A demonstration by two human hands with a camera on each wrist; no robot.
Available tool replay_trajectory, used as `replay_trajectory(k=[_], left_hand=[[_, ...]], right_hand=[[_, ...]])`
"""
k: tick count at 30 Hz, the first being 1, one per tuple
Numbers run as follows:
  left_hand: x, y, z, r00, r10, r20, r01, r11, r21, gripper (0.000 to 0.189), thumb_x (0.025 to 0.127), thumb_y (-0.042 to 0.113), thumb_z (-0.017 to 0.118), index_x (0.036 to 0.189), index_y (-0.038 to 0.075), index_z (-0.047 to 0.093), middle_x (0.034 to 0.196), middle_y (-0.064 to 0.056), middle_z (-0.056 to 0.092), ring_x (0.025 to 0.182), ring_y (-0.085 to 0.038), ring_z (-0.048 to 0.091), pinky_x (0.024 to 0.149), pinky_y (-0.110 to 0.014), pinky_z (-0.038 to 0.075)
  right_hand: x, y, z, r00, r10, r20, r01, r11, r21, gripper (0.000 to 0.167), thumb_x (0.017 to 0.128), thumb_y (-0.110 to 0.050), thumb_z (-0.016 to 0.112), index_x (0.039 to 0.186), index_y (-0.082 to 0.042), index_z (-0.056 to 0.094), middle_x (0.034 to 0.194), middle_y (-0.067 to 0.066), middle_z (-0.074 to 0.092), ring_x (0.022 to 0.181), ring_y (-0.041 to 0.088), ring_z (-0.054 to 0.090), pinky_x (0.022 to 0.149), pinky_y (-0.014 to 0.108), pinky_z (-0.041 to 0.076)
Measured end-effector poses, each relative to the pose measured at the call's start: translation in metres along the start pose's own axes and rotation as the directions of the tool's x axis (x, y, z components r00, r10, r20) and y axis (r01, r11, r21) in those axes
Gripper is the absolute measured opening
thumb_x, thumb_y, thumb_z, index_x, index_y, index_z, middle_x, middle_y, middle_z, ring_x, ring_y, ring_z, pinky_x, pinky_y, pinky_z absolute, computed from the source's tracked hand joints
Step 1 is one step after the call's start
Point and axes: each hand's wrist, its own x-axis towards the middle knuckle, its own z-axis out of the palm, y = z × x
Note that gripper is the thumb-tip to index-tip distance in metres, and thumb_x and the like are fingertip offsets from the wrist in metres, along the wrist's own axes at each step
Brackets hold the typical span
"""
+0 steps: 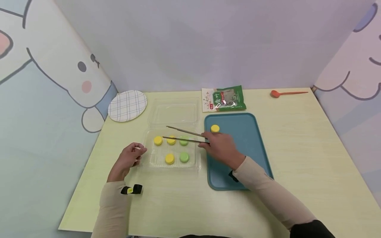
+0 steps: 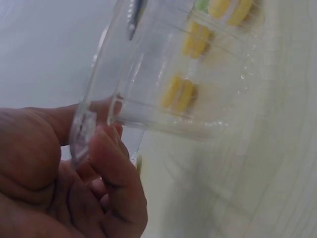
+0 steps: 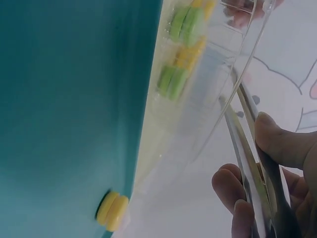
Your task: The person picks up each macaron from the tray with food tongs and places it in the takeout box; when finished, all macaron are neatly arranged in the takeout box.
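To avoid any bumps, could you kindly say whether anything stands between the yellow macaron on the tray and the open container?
From the yellow macaron, only the tray's rim and then the container's side wall; nothing loose shows between. The right hand holds tongs above the container.

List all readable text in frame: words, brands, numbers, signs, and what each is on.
"香叶": large white characters on the green part of the packet, as best I can read them.
Packet's white end: more lettering, too small to read.
Packet's small red label: too small to read.
Yellow tag on the left wrist strap: marking unreadable.
Wrist views: no readable text.
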Motion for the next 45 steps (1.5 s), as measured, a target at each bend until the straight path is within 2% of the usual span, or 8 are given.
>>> replay_trajectory(k=[6,11,23,29,37,45], left_hand=[[-0.001,0.001,0.000,1.000,0.000,0.003,0.000,1.000,-0.004,0.025,0.102,0.026,0.062,0.115,0.007,0.052,0.079,-0.001,0.050,0.067,-0.014,0.049,0.059,-0.027,0.043],[-0.001,0.001,0.000,1.000,-0.008,0.007,0.008,1.000,-0.003,0.023,0.102,0.026,0.062,0.113,0.008,0.052,0.080,-0.001,0.050,0.069,-0.014,0.049,0.060,-0.027,0.043],[0.000,0.000,-0.001,1.000,-0.012,0.003,0.012,1.000,-0.002,0.022,0.103,0.025,0.061,0.114,0.008,0.052,0.080,-0.001,0.049,0.070,-0.015,0.048,0.060,-0.027,0.043],[0.001,-0.001,0.000,1.000,-0.004,-0.002,0.004,1.000,0.000,0.022,0.103,0.025,0.061,0.114,0.008,0.052,0.080,-0.001,0.049,0.070,-0.014,0.048,0.060,-0.027,0.043],[0.002,-0.004,0.000,1.000,-0.004,0.006,0.004,1.000,0.004,0.024,0.103,0.027,0.062,0.114,0.008,0.053,0.080,-0.002,0.049,0.071,-0.015,0.048,0.061,-0.028,0.043],[0.002,-0.002,0.000,1.000,0.003,0.003,-0.003,1.000,0.006,0.023,0.103,0.026,0.061,0.114,0.008,0.052,0.080,-0.001,0.049,0.070,-0.015,0.048,0.060,-0.028,0.042]], right_hand=[[-0.015,0.008,-0.008,0.999,0.001,-0.055,-0.001,1.000,-0.008,0.038,0.081,-0.031,0.086,0.110,-0.012,0.071,0.070,-0.002,0.064,0.052,0.013,0.055,0.042,0.031,0.038],[-0.027,0.012,-0.014,0.996,0.020,-0.091,-0.021,1.000,-0.009,0.041,0.079,-0.029,0.088,0.114,-0.013,0.072,0.075,0.000,0.069,0.053,0.012,0.055,0.042,0.029,0.037],[-0.045,0.026,-0.022,0.987,0.040,-0.157,-0.044,0.999,-0.022,0.039,0.076,-0.029,0.090,0.106,-0.014,0.071,0.063,-0.004,0.060,0.050,0.009,0.050,0.041,0.028,0.036],[-0.053,0.036,-0.024,0.987,0.052,-0.152,-0.055,0.998,-0.015,0.039,0.075,-0.027,0.090,0.105,-0.011,0.071,0.069,0.000,0.065,0.055,0.010,0.055,0.047,0.030,0.042],[-0.070,0.046,-0.032,0.980,0.092,-0.178,-0.110,0.990,-0.092,0.043,0.072,-0.029,0.092,0.105,-0.012,0.072,0.064,0.000,0.062,0.050,0.010,0.052,0.042,0.029,0.037],[-0.080,0.052,-0.038,0.974,0.110,-0.197,-0.130,0.987,-0.090,0.045,0.070,-0.027,0.092,0.107,-0.011,0.072,0.067,0.002,0.066,0.051,0.011,0.056,0.041,0.030,0.038]])
